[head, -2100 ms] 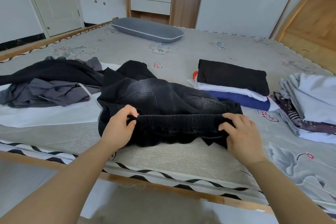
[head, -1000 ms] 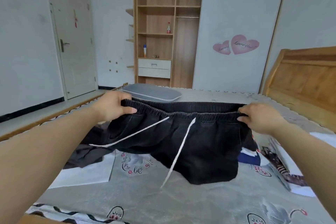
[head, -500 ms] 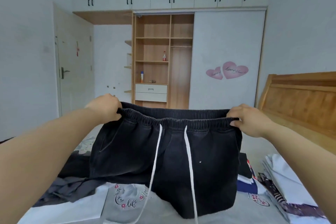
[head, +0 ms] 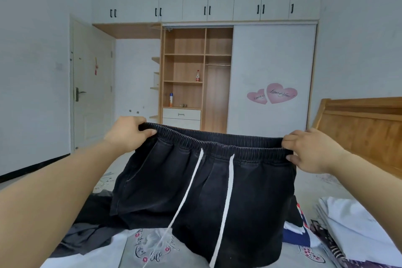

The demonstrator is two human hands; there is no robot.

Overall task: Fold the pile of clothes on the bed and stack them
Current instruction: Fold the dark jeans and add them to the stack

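Above bed (head: 152,254), elastic-waisted black shorts (head: 208,191)

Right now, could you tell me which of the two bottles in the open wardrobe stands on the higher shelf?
The red-capped bottle stands higher, one shelf above the blue-and-orange bottle, which stands to its left on the surface just above the white drawers.

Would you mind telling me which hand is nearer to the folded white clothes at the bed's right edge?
Right. The right hand grips the shorts' waistband above the white clothes; the left hand holds the far end.
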